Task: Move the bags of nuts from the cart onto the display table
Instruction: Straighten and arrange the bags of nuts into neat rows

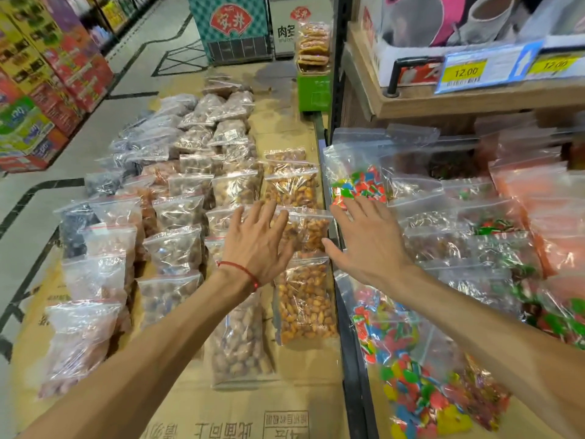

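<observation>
Clear zip bags of nuts lie in rows on a cardboard-covered display table (240,416). The right-hand column holds bags of orange-coated nuts: one far up (292,188), one in the middle (311,231), one nearer (304,304). My left hand (256,242), with a red string at the wrist, hovers with spread straight fingers over the middle orange bag's left part. My right hand (364,245), fingers also straight and spread, is over the table's right edge beside that bag. Neither hand holds anything. No cart is visible.
A dark metal rail (351,359) borders the table on the right. Beyond it lie bags of coloured candy (359,182) and other sweets. A wooden shelf (474,99) with price tags hangs above. Stacked boxes (47,90) line the aisle at left.
</observation>
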A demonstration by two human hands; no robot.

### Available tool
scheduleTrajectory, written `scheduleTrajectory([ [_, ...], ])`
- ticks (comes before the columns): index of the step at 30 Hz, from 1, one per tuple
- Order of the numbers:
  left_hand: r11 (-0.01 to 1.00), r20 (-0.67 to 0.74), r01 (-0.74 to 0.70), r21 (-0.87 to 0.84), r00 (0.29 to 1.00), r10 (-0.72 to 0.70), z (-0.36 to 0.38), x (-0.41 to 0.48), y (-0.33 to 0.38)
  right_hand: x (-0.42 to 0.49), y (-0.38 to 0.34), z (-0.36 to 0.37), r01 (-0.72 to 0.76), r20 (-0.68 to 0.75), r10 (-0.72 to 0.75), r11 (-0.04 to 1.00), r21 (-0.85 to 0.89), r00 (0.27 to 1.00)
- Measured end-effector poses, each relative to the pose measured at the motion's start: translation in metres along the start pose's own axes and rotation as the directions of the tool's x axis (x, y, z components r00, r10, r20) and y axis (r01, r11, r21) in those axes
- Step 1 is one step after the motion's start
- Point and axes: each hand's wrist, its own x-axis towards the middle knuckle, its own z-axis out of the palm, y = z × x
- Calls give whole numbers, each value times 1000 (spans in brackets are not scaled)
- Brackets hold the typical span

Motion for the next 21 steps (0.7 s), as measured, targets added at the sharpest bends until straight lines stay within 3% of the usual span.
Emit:
scheduleTrajectory([
  [6, 999, -19, -7, -35, 1000, 6, 17, 46, -23, 49, -8, 14, -11, 2, 10, 999, 42, 1000],
  [12, 940, 2, 115, -322, 993, -120, 41, 83, -30, 96, -17, 34, -191, 131, 153, 909, 371, 980],
  [15, 777, 70, 237, -583, 968, -242, 63, 108, -27, 122, -24, 48, -403, 317, 251, 625, 668, 915],
  [17, 626, 149, 326, -708, 936, -318, 77, 123, -26, 139, -29, 63, -486, 399, 281, 434, 758, 873],
  [21, 420, 271, 408, -811, 898, -348, 94, 141, -19, 155, -30, 87, -544, 486, 263, 237, 805, 834],
])
